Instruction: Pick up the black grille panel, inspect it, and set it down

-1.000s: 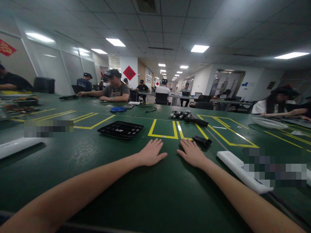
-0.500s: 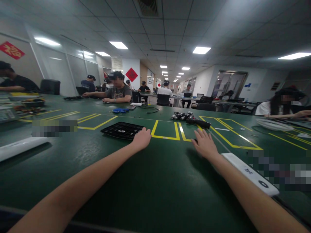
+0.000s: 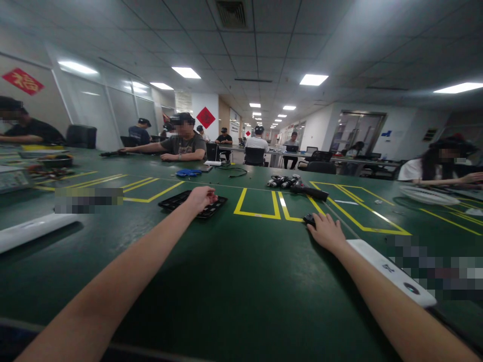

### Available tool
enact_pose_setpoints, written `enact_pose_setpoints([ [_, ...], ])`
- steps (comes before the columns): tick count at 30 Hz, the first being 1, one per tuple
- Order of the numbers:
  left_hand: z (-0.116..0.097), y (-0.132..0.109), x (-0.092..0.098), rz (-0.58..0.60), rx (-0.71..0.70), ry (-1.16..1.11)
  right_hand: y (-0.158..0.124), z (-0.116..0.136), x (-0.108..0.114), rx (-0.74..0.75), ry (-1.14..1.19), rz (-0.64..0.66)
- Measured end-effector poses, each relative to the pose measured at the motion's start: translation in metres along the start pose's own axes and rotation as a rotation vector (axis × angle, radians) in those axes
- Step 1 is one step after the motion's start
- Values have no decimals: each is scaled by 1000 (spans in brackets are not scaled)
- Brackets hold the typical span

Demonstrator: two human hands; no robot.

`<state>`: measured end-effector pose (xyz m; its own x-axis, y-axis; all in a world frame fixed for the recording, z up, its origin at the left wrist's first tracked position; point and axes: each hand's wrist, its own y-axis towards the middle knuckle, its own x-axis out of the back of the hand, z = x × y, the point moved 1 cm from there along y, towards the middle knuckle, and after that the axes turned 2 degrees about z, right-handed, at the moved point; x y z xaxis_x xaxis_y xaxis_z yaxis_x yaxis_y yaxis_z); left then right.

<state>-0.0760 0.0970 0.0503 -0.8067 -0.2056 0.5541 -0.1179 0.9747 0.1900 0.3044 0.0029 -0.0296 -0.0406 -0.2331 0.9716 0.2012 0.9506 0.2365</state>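
Observation:
My left hand [image 3: 202, 197] is stretched out over the near edge of a flat black compartment tray [image 3: 177, 201] on the green table [image 3: 241, 271]. Its fingers are curled in; whatever they may hold is hidden. My right hand [image 3: 326, 232] rests further right, with bent fingers closed over a small black block [image 3: 309, 218], of which only the far end shows. Both forearms reach across the table from the bottom of the view.
Yellow tape boxes [image 3: 258, 203] lie between the hands. Behind them are several small metal cylinders [image 3: 281, 181] and a black handle [image 3: 309, 191]. White bars lie at right [image 3: 388, 269] and left [image 3: 33, 226]. Other people sit across the table [image 3: 183, 143] and at far right [image 3: 433, 163].
Both hands lay flat and side by side a second ago. The left has since moved forward and left onto the tray and curled; the right has moved onto the black block.

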Motion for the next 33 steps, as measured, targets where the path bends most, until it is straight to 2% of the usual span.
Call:
enact_pose_setpoints([
  [4, 24, 19, 41, -100, 106, 24, -1, 1, 3, -4, 19, -7],
  [7, 49, 25, 55, -65, 154, 335, 0, 1, 1, -2, 24, -12],
  [10, 63, 29, 55, 70, 143, 736, 2, 1, -3, -8, 33, -12],
  [12, 63, 29, 49, 125, 133, 847, 5, -1, -5, -25, 51, -11],
  [18, 53, 20, 38, 136, 55, 961, 10, -8, -2, -8, 143, -46],
  [21, 48, 15, 35, 154, 19, 957, 10, -5, 1, 38, 292, -94],
  [24, 34, 4, 21, 139, -52, 832, 8, 9, 3, 127, 498, -118],
  [28, 0, -30, -27, 152, -243, 385, -5, 36, 9, 291, 784, -105],
  [31, -22, -63, -67, 267, -436, 103, -22, 53, 15, 433, 1008, -69],
  [33, -30, -82, -87, 333, -519, -8, -32, 61, 19, 545, 1110, -56],
])
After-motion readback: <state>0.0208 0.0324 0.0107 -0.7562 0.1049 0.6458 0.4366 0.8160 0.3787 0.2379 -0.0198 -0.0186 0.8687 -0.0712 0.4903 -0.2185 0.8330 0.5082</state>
